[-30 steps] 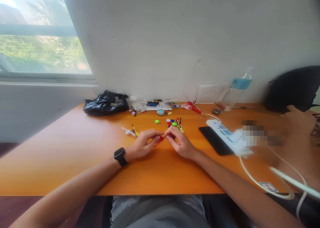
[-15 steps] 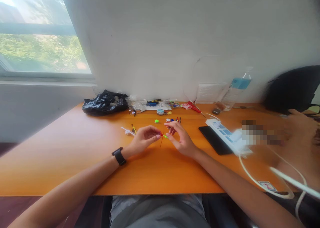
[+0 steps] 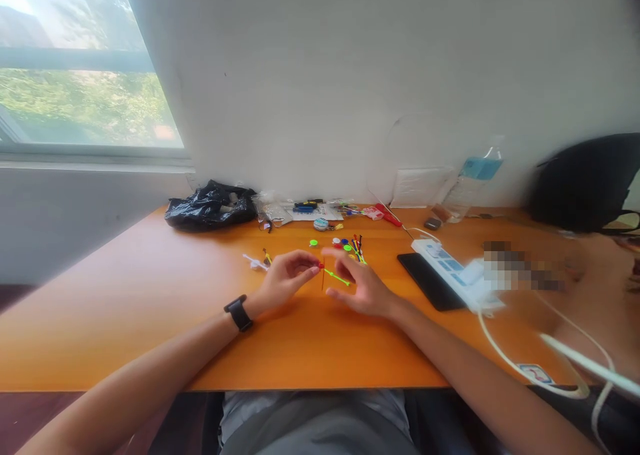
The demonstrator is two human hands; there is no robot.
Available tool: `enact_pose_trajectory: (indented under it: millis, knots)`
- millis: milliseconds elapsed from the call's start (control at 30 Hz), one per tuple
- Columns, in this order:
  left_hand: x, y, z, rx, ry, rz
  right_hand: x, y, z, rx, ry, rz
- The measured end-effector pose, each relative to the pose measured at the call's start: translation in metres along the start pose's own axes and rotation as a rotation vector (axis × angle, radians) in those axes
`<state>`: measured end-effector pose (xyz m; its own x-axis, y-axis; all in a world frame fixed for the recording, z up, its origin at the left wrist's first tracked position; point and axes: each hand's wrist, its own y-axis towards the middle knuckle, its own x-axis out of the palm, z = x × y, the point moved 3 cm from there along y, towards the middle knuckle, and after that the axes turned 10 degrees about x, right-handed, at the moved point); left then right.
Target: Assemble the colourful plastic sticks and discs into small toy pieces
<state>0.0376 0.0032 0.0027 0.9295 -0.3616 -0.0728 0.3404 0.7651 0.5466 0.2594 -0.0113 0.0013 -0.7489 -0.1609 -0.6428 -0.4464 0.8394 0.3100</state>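
My left hand (image 3: 290, 275) pinches a small red plastic piece (image 3: 321, 266) above the middle of the table. From that piece a thin bright green plastic stick (image 3: 336, 277) juts out to the right, and a thin dark reddish strand points down. Around the free end of the green stick, my right hand (image 3: 367, 287) is spread, thumb and fingers apart, with nothing gripped. Behind the right hand lie several thin coloured sticks (image 3: 358, 245) and small round pieces, among them a green disc (image 3: 313, 243). A white and yellow stick piece (image 3: 256, 262) rests left of my left hand.
A black plastic bag (image 3: 210, 205) sits at the back left. On the right are a black phone-like slab (image 3: 430, 282), a white power strip (image 3: 447, 265) with cables, a clear bottle (image 3: 473, 182) and a black bag (image 3: 585, 182). Another person's arm (image 3: 593, 295) rests at the far right.
My right hand has let go of the green stick and opened, its thumb dropping away. More of the stick now shows. My left hand keeps its pinch almost unmoved.
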Motion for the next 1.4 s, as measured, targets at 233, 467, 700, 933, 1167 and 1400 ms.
enact_pose_trajectory:
  millis: [233,467,700,933,1167,1400]
  knots:
    - [-0.004,0.001,-0.005,-0.002,-0.013,0.053,0.002,0.007,0.011,0.097,0.438,-0.130]
    - [-0.011,0.003,-0.004,-0.054,0.034,0.129,-0.001,0.008,0.007,0.158,0.413,-0.070]
    - [-0.035,0.016,-0.006,0.012,0.080,0.287,-0.002,0.009,-0.001,0.152,0.337,-0.064]
    - [-0.043,0.019,-0.012,0.026,0.124,0.309,-0.002,0.010,-0.003,0.151,0.319,-0.066]
    - [-0.049,0.021,-0.012,0.004,0.123,0.340,-0.001,0.010,-0.004,0.160,0.290,-0.085]
    - [-0.050,0.019,-0.015,-0.015,0.071,0.376,0.000,0.010,-0.004,0.176,0.257,-0.090]
